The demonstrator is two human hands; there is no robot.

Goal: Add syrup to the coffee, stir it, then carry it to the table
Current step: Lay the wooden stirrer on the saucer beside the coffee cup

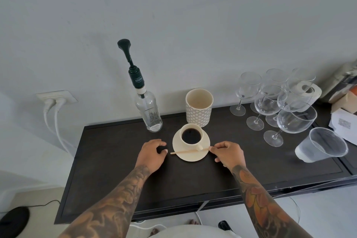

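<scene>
Coffee cup (191,135) on saucer (190,155), mid tabletop (108,160), before syrup bottle (149,111). Stir stick (188,151) pinched by right hand (228,153); left hand (152,153) loosely curled, empty. Syrup unclear; stirring, carrying judged left.

Home drinks corner: dark sideboard (108,160) against plain white wall (193,15), with wall socket (56,97), pump-topped syrup bottle (148,111), coffee (191,135) on saucer (193,157), clustered wine glasses (270,102), paper roll (307,91).
</scene>
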